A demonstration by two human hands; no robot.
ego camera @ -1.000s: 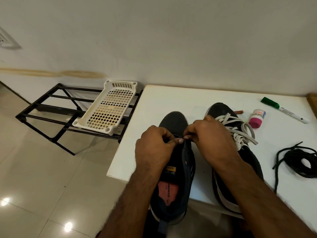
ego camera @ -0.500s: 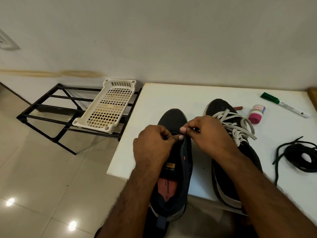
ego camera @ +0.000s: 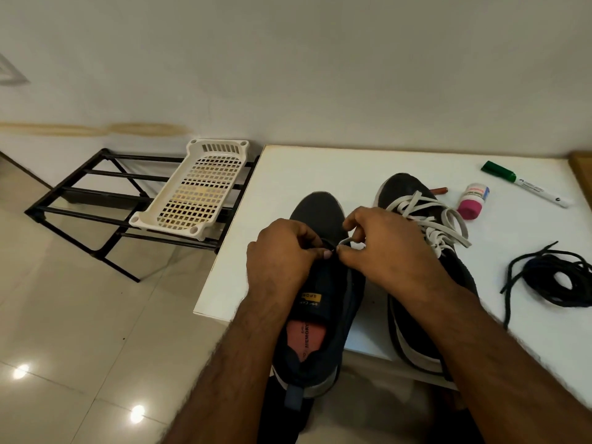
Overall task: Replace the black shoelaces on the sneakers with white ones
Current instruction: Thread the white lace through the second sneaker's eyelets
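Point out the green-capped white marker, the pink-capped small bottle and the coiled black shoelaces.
green-capped white marker (ego camera: 525,188): head view, middle of its barrel.
pink-capped small bottle (ego camera: 473,200): head view, middle of its body.
coiled black shoelaces (ego camera: 557,277): head view, on the coil.

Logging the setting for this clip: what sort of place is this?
Probably a room in a home: a white table against a plain wall, glossy tiled floor, and a black metal shoe rack holding a white plastic basket.
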